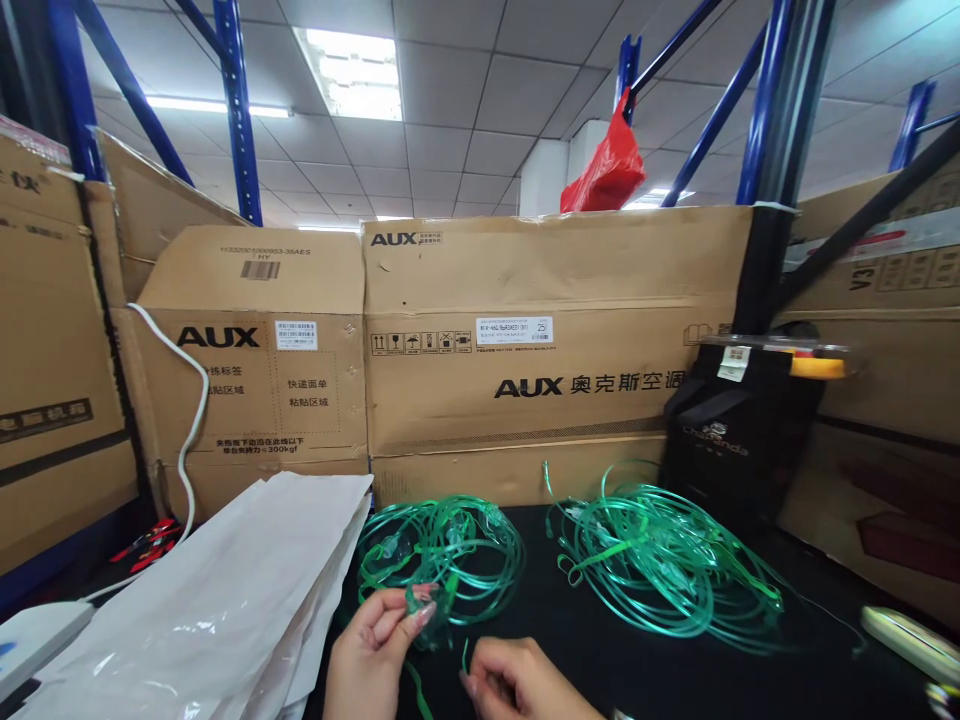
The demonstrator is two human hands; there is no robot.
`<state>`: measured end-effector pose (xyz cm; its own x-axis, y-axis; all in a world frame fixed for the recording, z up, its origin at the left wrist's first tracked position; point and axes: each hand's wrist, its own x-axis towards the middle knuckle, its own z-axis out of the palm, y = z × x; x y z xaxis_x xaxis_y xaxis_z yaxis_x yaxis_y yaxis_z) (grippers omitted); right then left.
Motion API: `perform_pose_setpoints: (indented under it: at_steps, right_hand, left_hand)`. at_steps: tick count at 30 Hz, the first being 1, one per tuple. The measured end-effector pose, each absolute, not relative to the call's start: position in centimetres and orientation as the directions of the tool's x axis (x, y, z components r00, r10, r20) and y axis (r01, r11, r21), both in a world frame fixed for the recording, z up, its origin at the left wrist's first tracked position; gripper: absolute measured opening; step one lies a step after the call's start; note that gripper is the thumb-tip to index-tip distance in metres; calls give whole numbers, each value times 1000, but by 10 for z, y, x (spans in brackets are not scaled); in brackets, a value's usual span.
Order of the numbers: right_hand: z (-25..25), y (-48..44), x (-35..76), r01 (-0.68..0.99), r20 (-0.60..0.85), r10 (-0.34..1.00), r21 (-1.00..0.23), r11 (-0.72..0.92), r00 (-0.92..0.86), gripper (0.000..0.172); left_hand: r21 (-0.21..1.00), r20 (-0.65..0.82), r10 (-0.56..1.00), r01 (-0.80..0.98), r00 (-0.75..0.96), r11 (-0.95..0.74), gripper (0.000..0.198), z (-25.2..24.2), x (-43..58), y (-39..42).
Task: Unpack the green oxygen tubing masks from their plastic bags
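Note:
My left hand [386, 640] is closed in a pinch on a clear green plastic piece [435, 615], with a green strap [418, 690] hanging below it. To its right, my right hand [517, 680] has its fingers curled together around the end of a thin green strip [465, 657]. Just behind my hands lies a coil of clear green tubing [487, 545] on the black tabletop [551, 600]. A second, larger tangle of green tubing [667, 580] rests farther right, with a flat green strap among its loops.
White plastic bags [210, 590] are stacked at the left, beside a white device [45, 640] with a cable. Red-handled pliers [154, 540] lie behind them. Cardboard boxes [517, 400] wall off the back. A black bag [735, 440] stands at back right, near a shiny yellowish object [907, 640].

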<state>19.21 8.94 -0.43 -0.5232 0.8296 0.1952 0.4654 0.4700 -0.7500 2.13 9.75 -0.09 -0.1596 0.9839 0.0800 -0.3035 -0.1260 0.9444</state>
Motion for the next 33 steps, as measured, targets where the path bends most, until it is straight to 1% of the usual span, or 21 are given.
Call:
perform_pose_setpoints:
  at_steps: [3, 5, 8, 10, 12, 14, 17, 19, 21, 22, 23, 24, 26, 28, 29, 31, 33]
  right_hand:
    - [-6, 89, 192, 484, 153, 812, -735, 475, -564, 22]
    - [-5, 91, 194, 521, 160, 839, -719, 459, -519, 24]
    - [-1, 98, 201, 572, 189, 889, -706, 419, -418, 32]
    - [3, 104, 207, 556, 192, 910, -739, 381, -369, 37]
    - [6, 112, 212, 467, 173, 930, -826, 317, -325, 41]
    - [9, 120, 217, 324, 152, 952, -916, 236, -266, 47]
    - [15, 130, 228, 121, 166, 982, -977, 176, -91, 50]
    - [21, 134, 238, -20, 225, 967, -973, 229, 118, 49]
    - [27, 135, 249, -137, 287, 894, -927, 350, 344, 46]
    - [30, 136, 254, -163, 312, 847, -896, 413, 431, 44]
    - [33, 137, 259, -156, 337, 807, -875, 459, 484, 43]
    - [34, 138, 262, -105, 369, 792, -875, 472, 486, 43]
    - [34, 142, 265, 83, 429, 831, -900, 429, 355, 41]
    - [30, 145, 262, 279, 421, 895, -886, 370, 149, 38]
    - [27, 145, 260, 345, 401, 914, -869, 355, 69, 35]
    - [21, 142, 253, 412, 384, 923, -839, 354, -12, 24]
    - [18, 135, 247, 570, 369, 926, -746, 345, -78, 15]
  left_hand:
    - [930, 64, 984, -347, -166, -119, 28, -3, 15, 103]
    - [919, 76, 981, -369, -177, -138, 31, -5, 17, 104]
    - [907, 78, 971, -387, -228, -164, 36, -6, 21, 103]
    - [901, 37, 966, -410, -257, -143, 37, -4, 21, 102]
    - [888, -27, 965, -449, -261, -97, 33, -2, 20, 101]
    - [867, -89, 966, -497, -241, -45, 26, 2, 17, 100]
    - [849, -139, 975, -528, -176, 25, 17, 9, 16, 98]
    - [845, -153, 975, -533, -161, 44, 10, 13, 16, 97]
    - [843, -168, 970, -536, -175, 49, 4, 16, 16, 97]
    - [843, -173, 967, -536, -187, 47, 2, 17, 17, 97]
    - [844, -178, 964, -534, -196, 47, 1, 17, 17, 97]
    - [846, -180, 963, -531, -201, 47, 2, 17, 18, 97]
    - [850, -175, 963, -525, -206, 42, 6, 16, 18, 97]
    - [857, -165, 963, -514, -212, 34, 10, 15, 19, 96]
    - [859, -161, 964, -511, -212, 31, 11, 14, 19, 95]
    - [857, -159, 966, -514, -204, 33, 13, 15, 19, 94]
    - [854, -165, 967, -519, -194, 41, 17, 17, 19, 92]
